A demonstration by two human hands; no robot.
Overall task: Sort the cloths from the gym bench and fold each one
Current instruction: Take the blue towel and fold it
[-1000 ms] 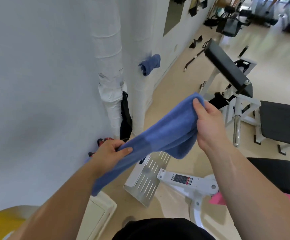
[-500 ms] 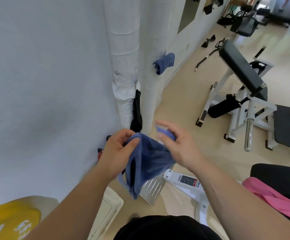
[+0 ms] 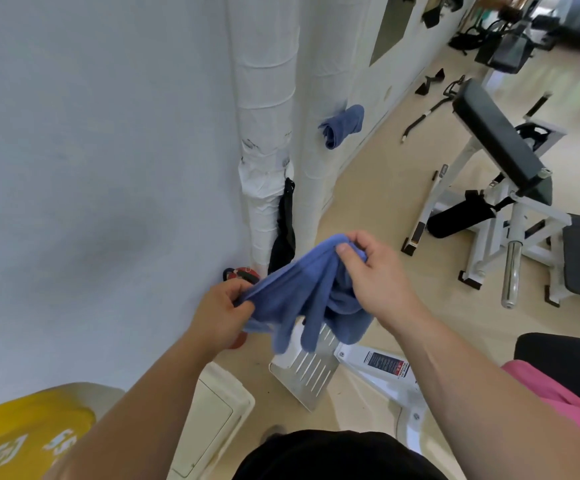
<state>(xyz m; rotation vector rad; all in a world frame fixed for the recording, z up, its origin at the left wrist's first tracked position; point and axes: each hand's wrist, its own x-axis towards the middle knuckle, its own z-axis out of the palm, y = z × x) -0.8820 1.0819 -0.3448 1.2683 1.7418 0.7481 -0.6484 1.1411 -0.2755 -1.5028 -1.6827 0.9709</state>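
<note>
Left hand [image 3: 221, 311]: grip pinching one end of the blue cloth [image 3: 302, 296].
Right hand [image 3: 373, 275]: grip pinching the cloth's raised end.
Pink cloth [image 3: 565, 400]: on the desk [image 3: 565, 355].

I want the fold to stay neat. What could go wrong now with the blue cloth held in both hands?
1. The blue terry cloth hangs bunched in mid-air between the left hand and right hand, so the fold may come out crooked.
2. Its loose ends dangle above the slotted metal footplate and may brush it.
</note>
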